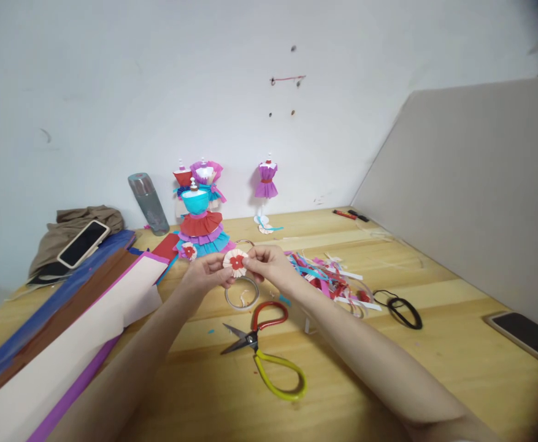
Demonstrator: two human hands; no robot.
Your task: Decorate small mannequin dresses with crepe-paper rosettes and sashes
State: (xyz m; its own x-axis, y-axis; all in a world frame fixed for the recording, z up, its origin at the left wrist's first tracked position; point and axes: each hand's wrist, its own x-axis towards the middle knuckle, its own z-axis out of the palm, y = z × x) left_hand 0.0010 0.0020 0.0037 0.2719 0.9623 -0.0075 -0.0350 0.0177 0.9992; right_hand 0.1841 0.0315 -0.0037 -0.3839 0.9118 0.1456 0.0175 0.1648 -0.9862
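Observation:
Between my two hands is a small round pleated paper rosette [236, 263], cream with a red flower shape in its middle. My left hand [207, 270] pinches its left edge, and my right hand [265, 264] grips the right edge by thumb and fingers. Just below lies a roll of tape [242, 293] on the wooden table [195, 380]. Nearer to me are scissors [256, 339], blades apart, with one red and one yellow handle. Behind my hands stands a mini dress form [200, 224] in a tiered turquoise, red and purple paper dress, a similar rosette [188, 251] at its hem.
More dressed forms stand by the wall, one in purple [267, 179] apart. Paper scraps [326, 273] pile up right of my hands, near a black cord loop [404, 312]. Crepe paper sheets [89, 313], a phone [83, 244] and a flask [148, 204] occupy the left; another phone [526, 337] lies right.

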